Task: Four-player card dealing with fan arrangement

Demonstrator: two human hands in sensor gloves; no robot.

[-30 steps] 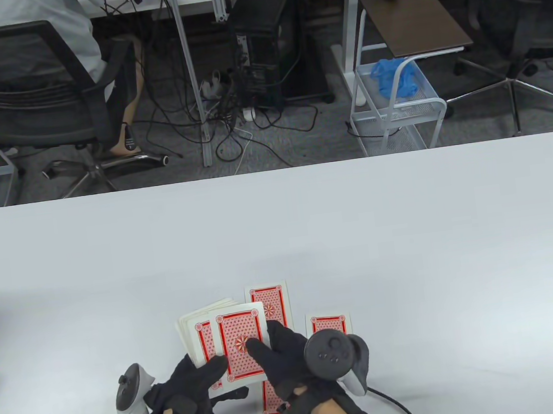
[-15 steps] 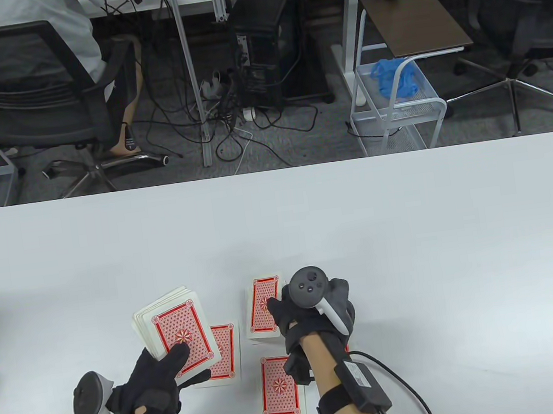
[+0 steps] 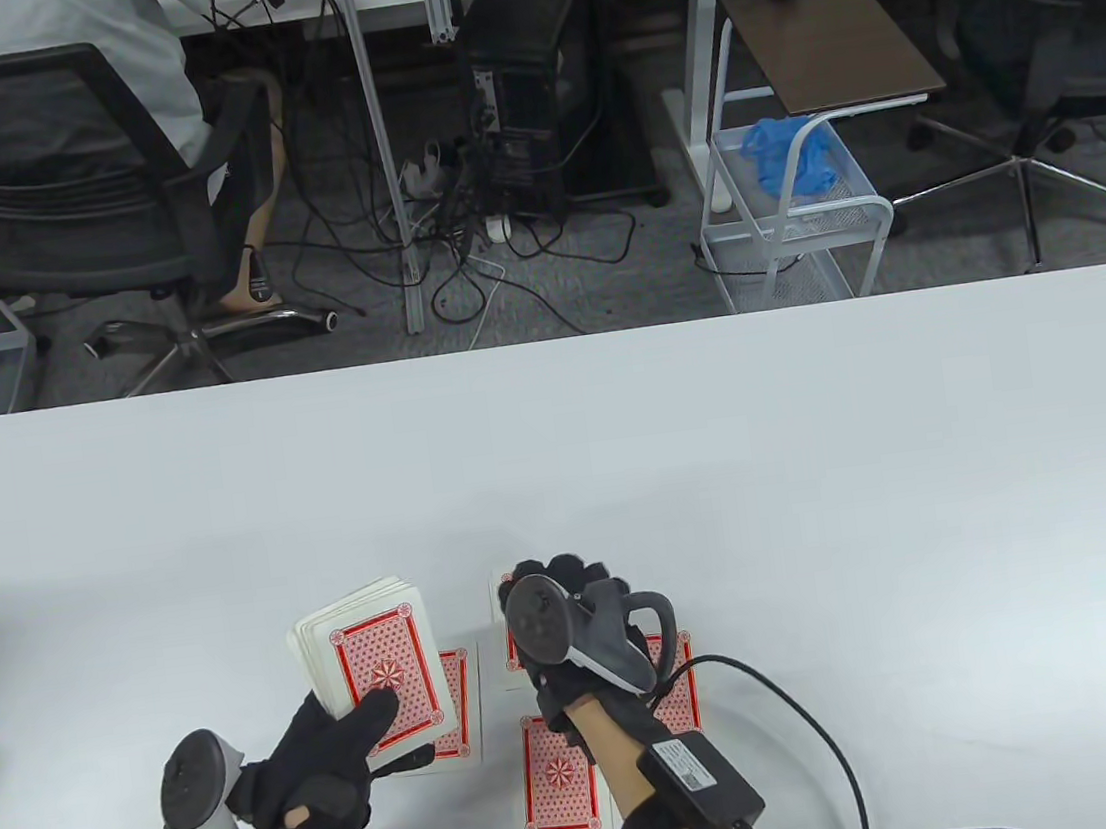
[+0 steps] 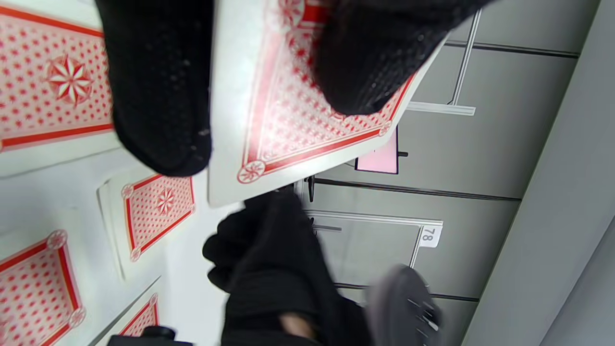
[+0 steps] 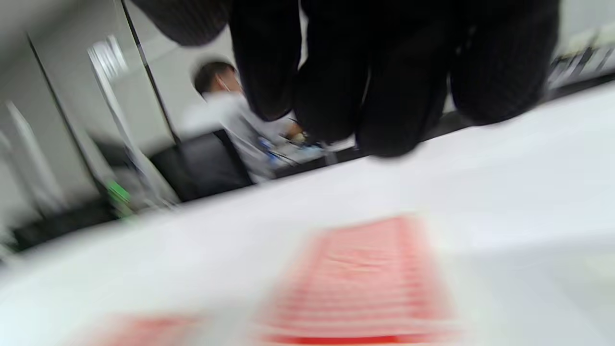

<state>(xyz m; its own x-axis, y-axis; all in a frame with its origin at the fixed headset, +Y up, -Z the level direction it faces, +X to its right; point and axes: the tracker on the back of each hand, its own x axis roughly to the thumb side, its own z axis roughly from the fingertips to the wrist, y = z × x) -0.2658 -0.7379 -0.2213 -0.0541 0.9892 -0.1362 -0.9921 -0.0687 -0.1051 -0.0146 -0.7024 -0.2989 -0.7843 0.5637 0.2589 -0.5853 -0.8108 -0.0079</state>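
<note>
Left hand: grips the deck (red backs up), thumb across the top card, above the table; right hand: fingers hang over the far dealt card, holding nothing, grip unclear through blur; three more cards face down: left, near, right.

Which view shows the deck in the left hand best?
The table view: the whole deck shows face down, gripped by the left hand with the thumb on top. The left wrist view shows only one corner between gloved fingers. The blurred right wrist view does not show it.
</note>
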